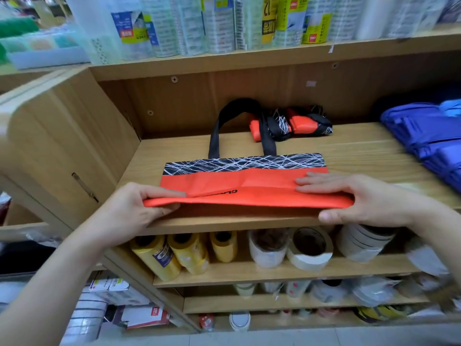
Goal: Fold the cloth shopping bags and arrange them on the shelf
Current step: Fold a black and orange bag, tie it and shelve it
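An orange cloth bag [239, 182] with a black band of white scribbled lines and black handles lies flat on the wooden shelf [189, 148], its lower part folded up toward the band. My left hand [139, 204] pinches the fold's left corner at the shelf's front edge. My right hand [359, 198] grips the right corner, fingers flat on top and thumb underneath. A second bag of the same pattern [291, 123] sits folded in a bundle at the back of the shelf.
A stack of blue bags [429, 141] fills the shelf's right side. Above stands a row of wrapped rolls [219, 23]. Below are yellow rolls [179, 253] and tape rolls [309, 248]. The cabinet's side panel [74, 151] closes off the left.
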`<state>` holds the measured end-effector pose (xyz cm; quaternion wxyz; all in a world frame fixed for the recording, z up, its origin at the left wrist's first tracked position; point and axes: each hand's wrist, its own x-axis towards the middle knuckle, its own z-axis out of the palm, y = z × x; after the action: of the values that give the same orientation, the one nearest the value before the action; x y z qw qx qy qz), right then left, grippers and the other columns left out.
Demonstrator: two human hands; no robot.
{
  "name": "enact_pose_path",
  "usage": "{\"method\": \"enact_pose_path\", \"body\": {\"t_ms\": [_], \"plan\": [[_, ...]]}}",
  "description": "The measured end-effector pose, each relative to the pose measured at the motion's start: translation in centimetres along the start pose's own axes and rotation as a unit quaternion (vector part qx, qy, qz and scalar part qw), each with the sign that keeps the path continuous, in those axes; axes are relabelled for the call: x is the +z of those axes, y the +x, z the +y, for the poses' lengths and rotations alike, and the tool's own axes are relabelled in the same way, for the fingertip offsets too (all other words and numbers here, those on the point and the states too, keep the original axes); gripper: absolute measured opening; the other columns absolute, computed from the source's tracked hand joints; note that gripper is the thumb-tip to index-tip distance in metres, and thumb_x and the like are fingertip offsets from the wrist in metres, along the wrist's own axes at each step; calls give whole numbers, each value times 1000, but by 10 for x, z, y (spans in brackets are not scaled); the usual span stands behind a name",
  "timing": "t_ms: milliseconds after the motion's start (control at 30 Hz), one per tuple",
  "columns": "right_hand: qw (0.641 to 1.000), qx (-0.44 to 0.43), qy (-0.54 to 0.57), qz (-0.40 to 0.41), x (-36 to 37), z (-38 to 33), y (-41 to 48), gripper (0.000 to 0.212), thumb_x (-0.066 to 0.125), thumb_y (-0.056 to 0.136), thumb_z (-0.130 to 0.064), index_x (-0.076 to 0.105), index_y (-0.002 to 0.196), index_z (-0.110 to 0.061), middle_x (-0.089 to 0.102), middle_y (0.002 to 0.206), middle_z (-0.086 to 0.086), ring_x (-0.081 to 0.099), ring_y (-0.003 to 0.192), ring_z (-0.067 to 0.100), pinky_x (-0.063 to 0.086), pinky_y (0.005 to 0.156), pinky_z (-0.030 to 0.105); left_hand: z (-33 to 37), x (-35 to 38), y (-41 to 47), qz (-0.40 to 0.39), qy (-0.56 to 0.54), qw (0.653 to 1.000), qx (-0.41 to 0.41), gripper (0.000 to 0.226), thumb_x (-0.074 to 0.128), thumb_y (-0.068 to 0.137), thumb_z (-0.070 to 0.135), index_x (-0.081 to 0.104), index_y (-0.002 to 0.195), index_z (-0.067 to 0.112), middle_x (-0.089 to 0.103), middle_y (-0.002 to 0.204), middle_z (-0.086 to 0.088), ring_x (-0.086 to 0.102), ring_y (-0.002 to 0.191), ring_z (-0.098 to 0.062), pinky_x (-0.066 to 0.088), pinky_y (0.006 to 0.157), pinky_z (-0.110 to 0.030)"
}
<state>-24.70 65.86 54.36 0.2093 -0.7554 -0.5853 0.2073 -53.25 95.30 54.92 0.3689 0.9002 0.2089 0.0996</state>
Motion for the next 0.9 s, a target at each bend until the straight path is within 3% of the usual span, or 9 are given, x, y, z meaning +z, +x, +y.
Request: {"method": "enact_pose_path", "body": {"t_ms": [100, 200, 300, 400, 533, 633, 733, 833, 900], "plan": [[989, 48, 114, 86, -3, -5, -4, 18, 60, 75, -56, 73, 85, -49, 68, 91, -36, 60, 94, -17, 38, 80, -2, 4, -6, 4, 66, -51, 996, -41, 15, 71, 69, 47, 76, 83, 46, 73, 77, 15, 66, 71, 2, 48, 66, -21], [967, 85, 163, 177, 1, -7, 1, 42, 58, 88, -44, 63, 49, -30, 53, 44, -15, 50, 41, -2, 34, 44, 6, 3, -1, 7, 158, -109, 976, -103, 30, 73, 62, 57, 75, 83, 36, 73, 75, 16, 67, 67, 2, 44, 62, -24], [947, 115, 143, 265, 12, -13, 8, 32, 61, 94, -35, 71, 66, -21, 70, 62, -9, 62, 58, -1, 41, 51, 11, 4, 12, 12, 220, -106, 961, -130, 37, 75, 61, 55, 70, 88, 29, 73, 76, 20, 69, 70, 1, 48, 63, -21], [933, 147, 74, 319, 22, -9, 19, 29, 64, 91, -40, 73, 84, -14, 72, 77, 3, 65, 73, 15, 50, 73, 32, 3, 23, 16, 265, 24, 955, -127, 37, 77, 76, 48, 67, 103, 26, 71, 89, 11, 66, 83, -13, 51, 73, -32], [911, 182, -42, 366, 27, -13, 28, 24, 68, 86, -42, 67, 88, -18, 52, 64, -9, 47, 63, 9, 34, 55, 29, 3, 27, 13, 269, 186, 939, -109, 51, 73, 81, 44, 53, 125, 30, 63, 105, -3, 56, 98, -25, 48, 80, -40], [907, 218, -70, 352, 29, -14, 33, 29, 67, 87, -44, 67, 102, -19, 46, 67, -14, 49, 71, 17, 33, 62, 31, 8, 24, 13, 158, 245, 956, 30, 53, 66, 87, 36, 48, 137, 38, 50, 139, -2, 41, 129, -25, 39, 105, -48], [891, 260, -106, 356, 29, -16, 35, 51, 68, 85, -45, 57, 127, -20, 52, 100, 5, 48, 104, 30, 42, 81, 41, 15, 26, 8, -38, 258, 965, 40, 53, 25, 92, 70, 30, 143, 57, 31, 156, 13, 26, 141, -13, 32, 113, -50], [874, 145, -228, 403, 30, -41, 35, 58, 76, 79, -19, 55, 132, -22, 46, 118, 14, 42, 103, 33, 45, 80, 44, 13, 29, 1, -47, 358, 932, 35, 72, 8, 80, 87, 6, 146, 60, 22, 158, 17, 23, 139, -12, 39, 105, -46], [917, 25, -212, 337, 40, -65, 39, 51, 72, 80, -19, 60, 129, -22, 53, 125, 10, 51, 108, 31, 50, 83, 44, 17, 33, -7, -33, 429, 902, 45, 82, 19, 77, 87, -6, 148, 54, 21, 159, 14, 25, 136, -15, 42, 97, -44]]}}
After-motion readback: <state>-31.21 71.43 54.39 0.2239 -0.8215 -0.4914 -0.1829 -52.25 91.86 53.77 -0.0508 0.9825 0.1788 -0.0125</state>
